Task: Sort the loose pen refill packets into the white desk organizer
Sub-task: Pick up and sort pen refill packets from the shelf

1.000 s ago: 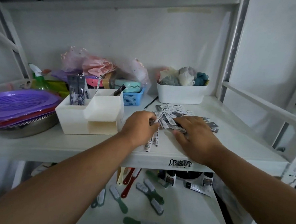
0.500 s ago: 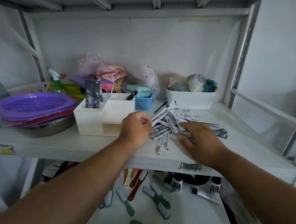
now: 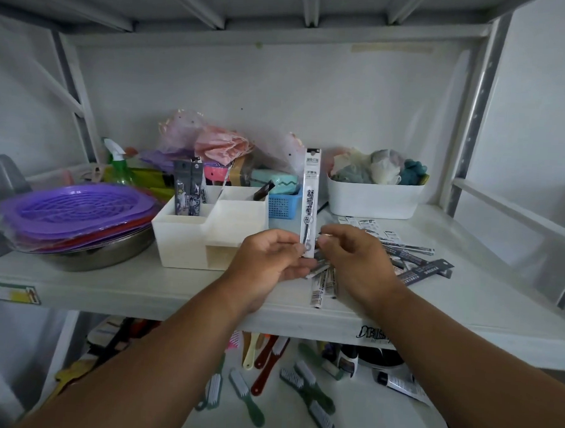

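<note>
My left hand [image 3: 267,259] holds one white pen refill packet [image 3: 310,195] upright in front of the shelf, pinched at its lower end. A few more packets lie under its fingers. My right hand [image 3: 354,260] has curled fingers at the packet's lower right edge and seems to pinch it too. The loose pile of refill packets [image 3: 407,251] lies on the shelf behind and right of my right hand. The white desk organizer [image 3: 208,233] stands just left of my hands, with two dark packets [image 3: 186,192] upright in its back left compartment.
A white tub of sponges [image 3: 373,199] stands at the back right and a small blue basket [image 3: 283,205] behind the organizer. Purple trays on a metal basin [image 3: 75,212] fill the left. Brushes [image 3: 308,388] lie on the lower shelf.
My left hand has lifted a white packet out of the pile and turned it upright. My right hand has left the pile and come up to the packet's lower end.
</note>
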